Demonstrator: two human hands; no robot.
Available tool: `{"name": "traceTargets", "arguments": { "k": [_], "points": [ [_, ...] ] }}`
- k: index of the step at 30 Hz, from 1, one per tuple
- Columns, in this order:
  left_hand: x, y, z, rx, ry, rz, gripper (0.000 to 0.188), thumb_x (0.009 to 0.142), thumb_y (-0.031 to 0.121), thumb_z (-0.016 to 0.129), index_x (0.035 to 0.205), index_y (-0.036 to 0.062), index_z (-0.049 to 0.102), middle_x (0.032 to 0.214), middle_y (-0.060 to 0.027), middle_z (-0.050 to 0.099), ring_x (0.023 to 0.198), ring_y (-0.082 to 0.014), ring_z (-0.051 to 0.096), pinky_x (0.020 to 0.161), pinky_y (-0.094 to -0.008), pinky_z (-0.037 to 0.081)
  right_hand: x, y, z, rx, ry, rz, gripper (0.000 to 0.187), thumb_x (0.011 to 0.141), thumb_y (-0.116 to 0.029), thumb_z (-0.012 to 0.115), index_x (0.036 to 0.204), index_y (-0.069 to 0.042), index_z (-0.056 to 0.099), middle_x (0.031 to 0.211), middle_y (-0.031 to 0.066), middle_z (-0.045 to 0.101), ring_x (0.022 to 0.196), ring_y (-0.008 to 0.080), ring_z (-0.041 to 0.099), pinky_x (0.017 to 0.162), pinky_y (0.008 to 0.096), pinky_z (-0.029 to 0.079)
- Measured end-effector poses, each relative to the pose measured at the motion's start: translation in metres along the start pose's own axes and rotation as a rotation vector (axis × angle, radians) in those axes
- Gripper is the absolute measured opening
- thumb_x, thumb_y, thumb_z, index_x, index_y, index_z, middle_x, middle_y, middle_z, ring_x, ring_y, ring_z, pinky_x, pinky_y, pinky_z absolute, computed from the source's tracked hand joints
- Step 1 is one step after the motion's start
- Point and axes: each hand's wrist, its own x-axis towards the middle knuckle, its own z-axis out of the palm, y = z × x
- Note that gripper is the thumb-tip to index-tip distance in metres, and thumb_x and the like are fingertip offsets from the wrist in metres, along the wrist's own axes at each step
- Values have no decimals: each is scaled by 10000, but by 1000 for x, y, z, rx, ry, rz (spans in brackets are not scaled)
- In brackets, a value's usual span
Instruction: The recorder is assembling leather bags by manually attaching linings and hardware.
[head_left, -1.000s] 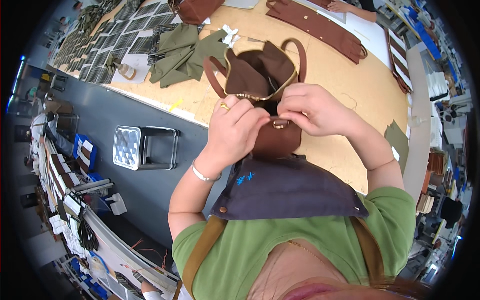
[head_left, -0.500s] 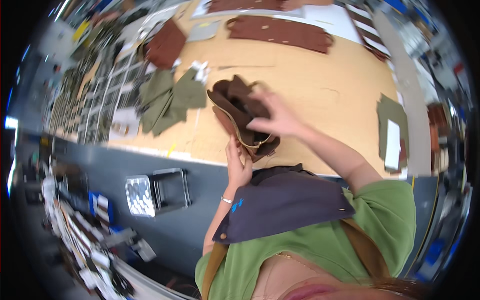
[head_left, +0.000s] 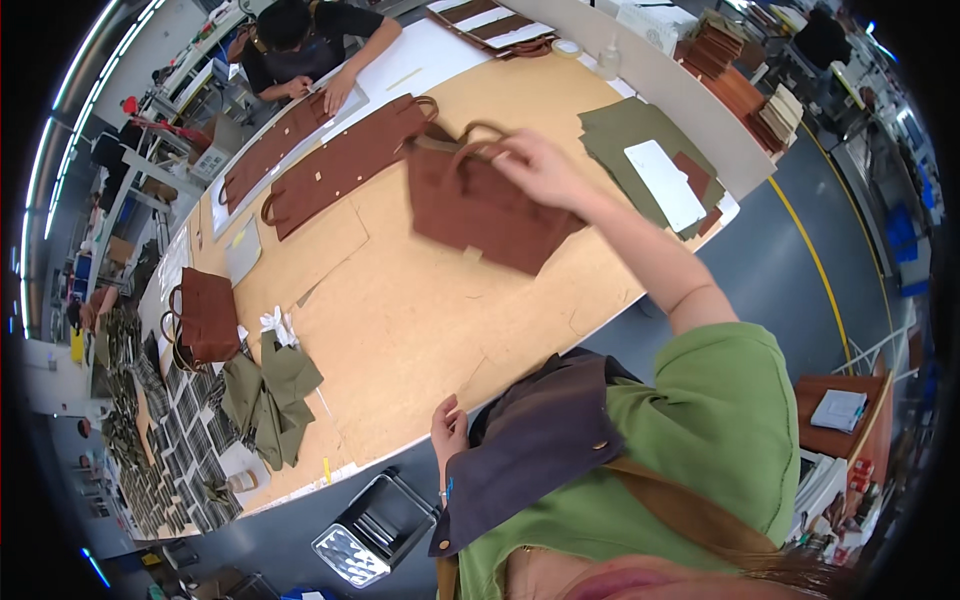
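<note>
Only the right fingers (head_left: 513,160) now hold the brown bag (head_left: 485,215) by its handle (head_left: 459,165)

the head view looks down and outward from the person's own head, its wide fisheye bending straight edges near the rim. the green shirt (head_left: 720,420) is close to the lens, low in view; the right hand (head_left: 538,168) is at mid-distance above the table (head_left: 420,330), which spans the middle; a co-worker (head_left: 310,55) is farther off, at the top.
</note>
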Motion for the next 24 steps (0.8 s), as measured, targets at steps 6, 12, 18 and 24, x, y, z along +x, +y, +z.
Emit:
{"name": "traceTargets", "arguments": {
  "k": [6, 12, 18, 24],
  "points": [
    [2, 31, 47, 17, -145, 1, 363, 945, 87, 606, 1305, 58, 583, 1195, -79, 637, 1011, -164, 612, 869, -292, 505, 52, 102, -167, -255, 122, -27, 256, 954, -168, 608, 1160, -24, 663, 1200, 125, 621, 1063, 275, 608, 912, 352, 480],
    [-12, 46, 44, 44, -125, -44, 334, 945, 91, 582, 1269, 14, 600, 1135, -79, 653, 987, -150, 623, 868, -280, 516, 25, 325, -273, -942, 48, 305, 510, 866, -291, 703, 1303, -52, 592, 1381, 230, 511, 1241, 401, 515, 1071, 461, 412],
    [19, 51, -19, 49, 45, 102, 410, 906, 183, 622, 1271, 0, 589, 1169, -142, 653, 1029, -215, 619, 913, -345, 505, 29, 428, -316, -1383, 122, 610, 620, 937, -237, 516, 1505, -138, 290, 1310, 266, 554, 1264, 437, 510, 1058, 629, 379],
    [104, 57, -198, 322, 500, 137, 526, 830, 161, 702, 1316, 24, 559, 1274, -154, 600, 1113, -255, 585, 959, -363, 483, 50, 302, -218, -1359, 94, 420, 515, 930, -205, 556, 1424, -136, 431, 1369, 216, 520, 1228, 411, 538, 1004, 544, 452]
  ]
}}
